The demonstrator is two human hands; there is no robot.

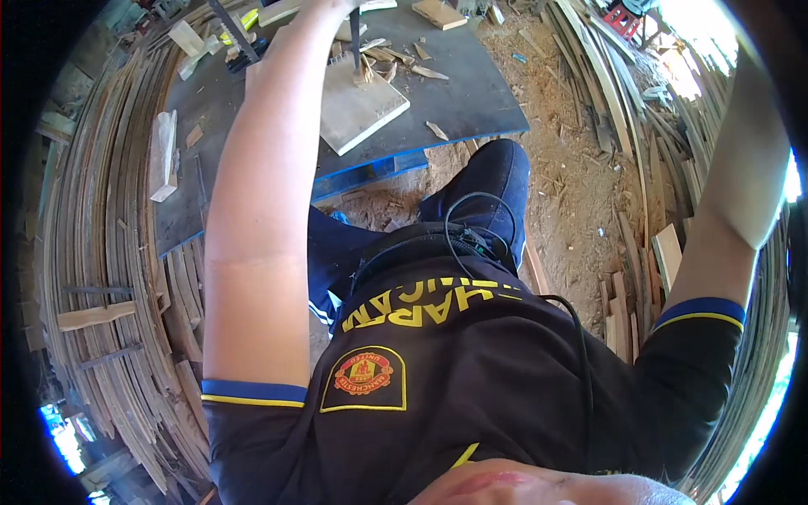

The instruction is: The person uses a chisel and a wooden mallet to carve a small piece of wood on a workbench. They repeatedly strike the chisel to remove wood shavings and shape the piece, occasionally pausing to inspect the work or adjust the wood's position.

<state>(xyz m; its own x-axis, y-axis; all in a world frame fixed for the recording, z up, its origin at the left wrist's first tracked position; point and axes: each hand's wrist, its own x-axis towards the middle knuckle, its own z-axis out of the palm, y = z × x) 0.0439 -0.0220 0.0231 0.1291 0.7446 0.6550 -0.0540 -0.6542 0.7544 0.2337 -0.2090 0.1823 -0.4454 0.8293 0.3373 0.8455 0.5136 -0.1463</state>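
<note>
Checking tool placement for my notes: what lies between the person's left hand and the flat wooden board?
In the head view, a narrow dark tool lies between the left hand, mostly cropped, and the wooden board.

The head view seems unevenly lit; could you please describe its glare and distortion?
Head view, upper right: blown-out glare beside the right forearm; head view, left: wood strips bow along the rim; head view, top: the pale board lies clear of the glare.

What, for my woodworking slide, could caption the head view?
Left hand by a dark tool over a board, wood chips scattered on the table.
</note>
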